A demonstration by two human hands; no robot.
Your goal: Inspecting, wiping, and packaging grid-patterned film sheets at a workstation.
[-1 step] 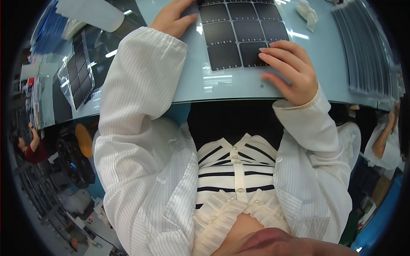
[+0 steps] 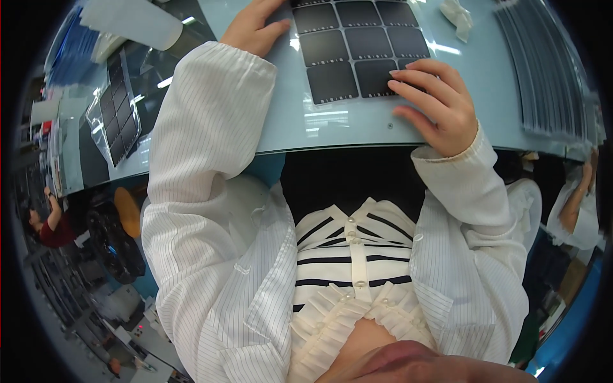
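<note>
A sheet of dark grey rectangular panels (image 2: 324, 46), set in a grid with pale borders and rows of small light marks, lies flat on the glossy table before me. At its upper left edge is my left hand (image 2: 257, 30), thumb stretched toward the sheet; the fingertips run out of the picture at the top. My right hand (image 2: 442, 105) is over the sheet's lower right corner, fingers outstretched and slightly bent. Its fingertips rest on or just above the panels, hiding part of that corner. Neither hand shows anything in its grasp.
On the right stands a stack of clear plastic sheets (image 2: 543, 76), with a crumpled white scrap (image 2: 457, 20) nearby. To the left lie a similar panel sheet in clear wrap (image 2: 117, 115) and a translucent white cup (image 2: 137, 22). The table's front edge (image 2: 332, 150) runs close to me.
</note>
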